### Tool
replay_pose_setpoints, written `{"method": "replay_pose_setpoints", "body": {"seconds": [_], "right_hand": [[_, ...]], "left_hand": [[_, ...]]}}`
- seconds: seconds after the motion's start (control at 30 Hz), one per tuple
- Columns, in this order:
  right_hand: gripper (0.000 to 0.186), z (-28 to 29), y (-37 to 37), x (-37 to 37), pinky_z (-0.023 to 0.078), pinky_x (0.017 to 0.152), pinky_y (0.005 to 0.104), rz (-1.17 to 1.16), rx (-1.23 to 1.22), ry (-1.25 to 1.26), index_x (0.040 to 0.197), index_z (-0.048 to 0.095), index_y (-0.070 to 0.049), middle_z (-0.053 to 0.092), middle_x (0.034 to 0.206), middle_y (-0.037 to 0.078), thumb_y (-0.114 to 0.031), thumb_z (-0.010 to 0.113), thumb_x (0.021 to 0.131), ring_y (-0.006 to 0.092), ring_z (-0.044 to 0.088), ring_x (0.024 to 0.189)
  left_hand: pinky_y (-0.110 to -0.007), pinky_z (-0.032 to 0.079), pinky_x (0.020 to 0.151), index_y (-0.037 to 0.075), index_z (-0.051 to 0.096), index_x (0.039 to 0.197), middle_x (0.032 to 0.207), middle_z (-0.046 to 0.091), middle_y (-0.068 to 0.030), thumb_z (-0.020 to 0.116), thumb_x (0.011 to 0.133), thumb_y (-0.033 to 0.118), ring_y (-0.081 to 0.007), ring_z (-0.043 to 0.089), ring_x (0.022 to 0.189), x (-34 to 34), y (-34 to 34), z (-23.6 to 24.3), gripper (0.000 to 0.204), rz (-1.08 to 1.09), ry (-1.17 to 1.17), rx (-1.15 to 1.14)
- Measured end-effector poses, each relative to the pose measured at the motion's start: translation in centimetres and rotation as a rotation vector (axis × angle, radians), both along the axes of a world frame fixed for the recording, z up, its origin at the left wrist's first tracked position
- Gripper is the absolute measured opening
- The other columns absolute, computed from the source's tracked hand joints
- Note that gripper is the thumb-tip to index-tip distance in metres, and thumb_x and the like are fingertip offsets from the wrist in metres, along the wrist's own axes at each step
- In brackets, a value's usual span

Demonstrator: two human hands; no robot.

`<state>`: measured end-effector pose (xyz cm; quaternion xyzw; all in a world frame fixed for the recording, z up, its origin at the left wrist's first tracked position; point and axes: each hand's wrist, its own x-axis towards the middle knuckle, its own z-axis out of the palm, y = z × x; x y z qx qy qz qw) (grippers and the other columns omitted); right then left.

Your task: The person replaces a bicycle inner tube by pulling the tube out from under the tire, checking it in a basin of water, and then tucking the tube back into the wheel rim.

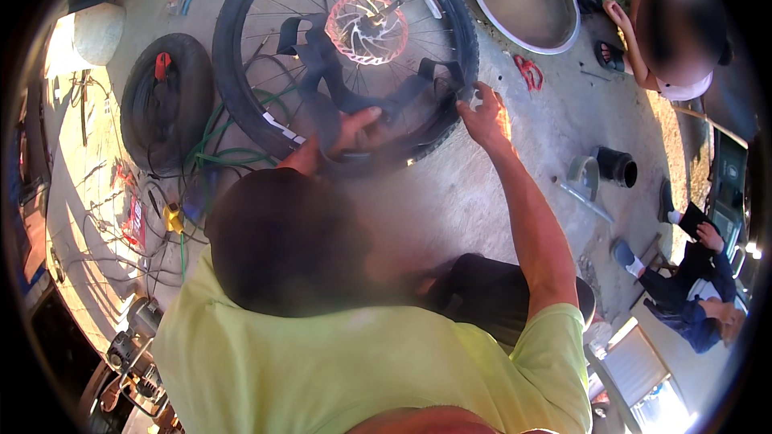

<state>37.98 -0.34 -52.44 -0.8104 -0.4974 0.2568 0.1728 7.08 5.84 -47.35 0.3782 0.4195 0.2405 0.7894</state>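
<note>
That limp black rubber tube point(323, 72) draped over the bike wheel's point(227, 56) near spokes looks light, floppy and grippy, so I'd pinch a flat stretch; left hand's point(346, 133) thumb is wide, right hand's point(488, 118) fingers narrow at the right edge, can't tell if either's gripping.

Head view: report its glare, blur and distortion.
Head view: glare whites out a patch near the lower right rim; sun brightens the grey concrete floor at left; blur smears the large dark rounded shape above the yellow-green fabric shirt; fisheye distortion curves the periphery.
</note>
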Motion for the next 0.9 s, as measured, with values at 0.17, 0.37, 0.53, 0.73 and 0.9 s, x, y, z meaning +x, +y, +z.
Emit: {"method": "replay_pose_setpoints", "body": {"seconds": [0.17, 0.37, 0.53, 0.73, 0.9], "right_hand": [[0.063, -0.6, -1.0, -1.8, 0.05, 0.102, 0.0441, 0.011, -0.09, 0.025, 0.138, 0.059, -0.006, 0.063, 0.13, 0.021, -0.044, 0.072, 0.089, 0.0367, 0.063, 0.12], [0.076, -6.1, -1.2, 2.4, 0.055, 0.081, 0.0383, -0.311, -0.23, 0.235, 0.132, 0.06, 0.002, 0.068, 0.111, 0.017, -0.061, 0.067, 0.09, 0.0225, 0.069, 0.098], [0.072, -6.7, -1.4, 0.6, 0.052, 0.064, 0.0305, -0.424, -0.316, 0.631, 0.127, 0.061, -0.001, 0.068, 0.099, 0.007, -0.061, 0.069, 0.089, 0.0182, 0.067, 0.084], [0.062, -6.6, -0.5, 0.0, 0.045, 0.058, 0.0271, -0.34, -0.354, 0.678, 0.113, 0.065, -0.004, 0.066, 0.089, 0.004, -0.058, 0.076, 0.086, 0.0137, 0.06, 0.073], [0.053, -5.8, -1.0, -0.2, 0.046, 0.066, 0.0278, -0.312, -0.211, 0.626, 0.108, 0.067, -0.001, 0.068, 0.09, 0.005, -0.047, 0.08, 0.087, 0.0133, 0.059, 0.074]], "left_hand": [[-0.033, 0.056, 0.069, -0.003, 0.069, 0.113, 0.098, 0.072, -0.0116, 0.061, 0.101, 0.009, -0.0203, 0.069, 0.085, -2.7, 1.8, 0.2, 0.019, 0.032, 0.079, 0.307], [-0.033, 0.053, 0.067, 0.001, 0.064, 0.116, 0.095, 0.069, -0.0096, 0.059, 0.1, 0.012, -0.0186, 0.066, 0.08, -7.4, 2.0, -0.7, 0.02, 0.282, -0.142, 0.21], [-0.037, 0.05, 0.072, 0.004, 0.063, 0.118, 0.09, 0.066, -0.0094, 0.052, 0.105, 0.029, -0.0219, 0.062, 0.079, -10.7, 0.5, -3.6, 0.03, 0.41, -0.224, -0.023], [-0.039, 0.043, 0.079, 0.004, 0.063, 0.108, 0.078, 0.055, -0.005, 0.04, 0.107, 0.047, -0.0214, 0.054, 0.07, -13.2, 2.3, -2.7, 0.048, 0.53, -0.479, -0.209], [-0.037, 0.041, 0.079, 0.009, 0.063, 0.101, 0.076, 0.05, -0.0004, 0.04, 0.106, 0.05, -0.0175, 0.051, 0.07, -15.6, 4.6, -1.9, 0.048, 0.498, -0.763, -0.195]]}}
